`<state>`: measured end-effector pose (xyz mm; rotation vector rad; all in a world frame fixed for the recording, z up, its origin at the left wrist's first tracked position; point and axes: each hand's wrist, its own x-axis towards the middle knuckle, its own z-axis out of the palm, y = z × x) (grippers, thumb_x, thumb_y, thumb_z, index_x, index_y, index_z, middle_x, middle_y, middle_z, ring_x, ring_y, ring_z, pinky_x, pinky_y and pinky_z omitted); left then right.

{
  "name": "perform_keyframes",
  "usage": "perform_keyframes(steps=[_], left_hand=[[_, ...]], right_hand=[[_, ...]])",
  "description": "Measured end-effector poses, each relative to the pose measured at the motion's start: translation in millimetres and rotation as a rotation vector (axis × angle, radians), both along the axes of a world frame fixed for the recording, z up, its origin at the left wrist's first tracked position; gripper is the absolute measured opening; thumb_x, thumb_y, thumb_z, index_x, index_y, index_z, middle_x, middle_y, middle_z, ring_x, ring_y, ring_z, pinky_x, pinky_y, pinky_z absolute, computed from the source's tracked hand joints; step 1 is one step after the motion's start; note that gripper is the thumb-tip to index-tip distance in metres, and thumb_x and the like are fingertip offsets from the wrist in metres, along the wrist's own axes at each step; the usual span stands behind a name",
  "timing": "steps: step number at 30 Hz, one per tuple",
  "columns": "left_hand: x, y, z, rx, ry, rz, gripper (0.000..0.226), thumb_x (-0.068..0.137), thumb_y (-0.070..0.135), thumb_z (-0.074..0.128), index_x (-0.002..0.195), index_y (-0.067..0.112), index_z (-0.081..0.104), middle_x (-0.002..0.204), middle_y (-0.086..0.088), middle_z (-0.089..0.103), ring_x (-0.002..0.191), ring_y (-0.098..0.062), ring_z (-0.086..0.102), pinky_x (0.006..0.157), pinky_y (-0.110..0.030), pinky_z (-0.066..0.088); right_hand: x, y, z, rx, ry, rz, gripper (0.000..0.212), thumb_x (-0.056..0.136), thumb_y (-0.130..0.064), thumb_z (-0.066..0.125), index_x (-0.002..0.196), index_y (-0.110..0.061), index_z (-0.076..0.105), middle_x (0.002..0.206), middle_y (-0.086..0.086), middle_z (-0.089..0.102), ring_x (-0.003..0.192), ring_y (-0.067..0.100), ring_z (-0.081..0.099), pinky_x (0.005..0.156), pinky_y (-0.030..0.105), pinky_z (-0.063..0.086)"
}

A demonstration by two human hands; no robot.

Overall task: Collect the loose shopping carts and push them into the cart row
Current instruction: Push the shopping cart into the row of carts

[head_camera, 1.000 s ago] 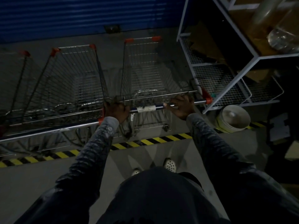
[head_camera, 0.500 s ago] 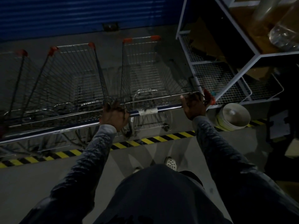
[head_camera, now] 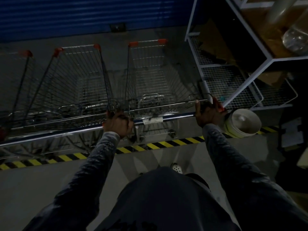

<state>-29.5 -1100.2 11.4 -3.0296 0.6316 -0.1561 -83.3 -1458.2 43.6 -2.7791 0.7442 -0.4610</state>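
Note:
A wire shopping cart (head_camera: 150,72) with red corner caps stands straight ahead, its nose toward the blue wall. Both hands hold its chrome handle bar (head_camera: 176,116): my left hand (head_camera: 118,122) grips the left end, my right hand (head_camera: 208,112) grips the right end by the red end cap. A second cart (head_camera: 75,77) stands beside it on the left, almost touching. Part of a third cart (head_camera: 23,67) shows at the far left. All carts look empty.
A white metal rack (head_camera: 250,75) with mesh shelves stands close on the right of the held cart. A white bucket (head_camera: 241,124) sits on the floor by my right hand. Yellow-black tape (head_camera: 158,145) crosses the floor under the handles. A blue shutter wall (head_camera: 83,15) closes the far side.
My right hand slid along the handle bar from near the middle to its right end. The cart and my left hand stayed almost still.

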Motion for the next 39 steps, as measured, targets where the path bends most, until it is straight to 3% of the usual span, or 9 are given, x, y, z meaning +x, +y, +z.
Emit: perform_keyframes(steps=[3, 8, 13, 22, 30, 37, 39], left_hand=[[0, -3, 6, 0.077, 0.064, 0.039, 0.055, 0.088, 0.046, 0.035, 0.072, 0.01, 0.074, 0.086, -0.008, 0.071, 0.103, -0.028, 0.062, 0.104, -0.05, 0.034], [0, -4, 3, 0.08, 0.071, 0.077, 0.06, 0.091, 0.048, 0.032, 0.073, 0.009, 0.074, 0.094, -0.011, 0.068, 0.096, -0.03, 0.064, 0.109, -0.052, 0.033], [0, -4, 3, 0.075, 0.033, 0.051, 0.06, 0.09, 0.045, 0.032, 0.071, 0.007, 0.074, 0.088, -0.013, 0.071, 0.1, -0.03, 0.065, 0.11, -0.056, 0.033], [4, -4, -3, 0.072, 0.172, 0.138, 0.067, 0.091, 0.055, 0.022, 0.089, 0.014, 0.075, 0.112, -0.012, 0.064, 0.101, -0.038, 0.061, 0.106, -0.054, 0.036], [-2, -5, 1, 0.123, 0.081, 0.067, 0.068, 0.089, 0.048, 0.026, 0.081, 0.002, 0.075, 0.099, -0.023, 0.067, 0.089, -0.038, 0.065, 0.108, -0.053, 0.032], [-1, -10, 17, 0.133, 0.201, 0.092, 0.08, 0.088, 0.054, 0.009, 0.095, 0.01, 0.076, 0.11, -0.016, 0.067, 0.108, -0.032, 0.06, 0.11, -0.052, 0.029], [4, -12, 24, 0.03, 0.231, 0.155, 0.07, 0.092, 0.058, 0.021, 0.1, 0.015, 0.076, 0.114, -0.012, 0.068, 0.116, -0.029, 0.058, 0.108, -0.047, 0.033]], right_hand=[[1, -4, -4, -0.021, 0.045, -0.004, 0.053, 0.104, -0.046, 0.042, 0.086, -0.01, 0.077, 0.128, 0.006, 0.066, 0.138, 0.024, 0.042, 0.11, 0.064, 0.022], [0, -2, -14, -0.056, -0.106, -0.025, 0.048, 0.101, -0.04, 0.053, 0.075, -0.006, 0.074, 0.114, 0.011, 0.072, 0.129, 0.029, 0.053, 0.102, 0.067, 0.031], [2, -7, -25, -0.084, -0.117, -0.02, 0.048, 0.101, -0.04, 0.053, 0.073, -0.007, 0.074, 0.111, 0.009, 0.073, 0.125, 0.028, 0.056, 0.1, 0.067, 0.035], [4, -11, -36, 0.04, -0.015, -0.026, 0.055, 0.105, -0.044, 0.039, 0.096, -0.003, 0.075, 0.128, 0.014, 0.065, 0.141, 0.03, 0.037, 0.11, 0.071, 0.008], [1, -17, -41, 0.061, 0.068, -0.001, 0.06, 0.106, -0.05, 0.028, 0.102, -0.012, 0.075, 0.137, 0.01, 0.06, 0.146, 0.027, 0.029, 0.111, 0.073, 0.004], [4, -19, -39, 0.076, 0.136, 0.017, 0.066, 0.105, -0.054, 0.024, 0.101, -0.014, 0.075, 0.137, 0.008, 0.06, 0.148, 0.026, 0.025, 0.109, 0.075, 0.001], [4, -20, -37, 0.067, 0.177, 0.033, 0.071, 0.105, -0.057, 0.018, 0.102, -0.017, 0.076, 0.139, 0.007, 0.059, 0.148, 0.026, 0.022, 0.109, 0.073, -0.002]])
